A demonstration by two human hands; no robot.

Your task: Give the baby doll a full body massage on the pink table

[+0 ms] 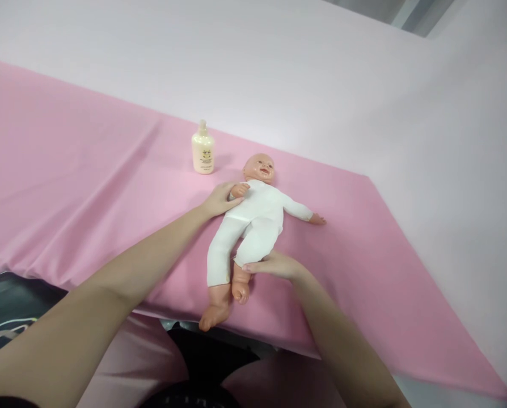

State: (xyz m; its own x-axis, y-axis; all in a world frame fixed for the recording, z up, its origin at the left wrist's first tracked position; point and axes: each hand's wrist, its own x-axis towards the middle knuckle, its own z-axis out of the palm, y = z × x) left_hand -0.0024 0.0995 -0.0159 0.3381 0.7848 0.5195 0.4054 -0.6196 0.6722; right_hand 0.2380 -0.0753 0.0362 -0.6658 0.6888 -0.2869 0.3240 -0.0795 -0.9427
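Observation:
A baby doll (257, 207) with a white cloth body lies on its back on the pink cloth (342, 266), head away from me and feet near the front edge. My left hand (220, 199) is wrapped round the doll's bent arm on the left side, its thumb on the chest. Lower down, my right hand (274, 264) grips the doll's lower leg on the right side, thumb across the front just above the foot. The fingers of both hands are partly hidden behind the doll. Its other arm stretches out to the right, untouched.
A cream pump bottle (203, 153) with a label stands upright on the cloth, left of the doll's head. Behind the cloth is a pale surface (253, 68). White cables (7, 328) show below the table edge at lower left.

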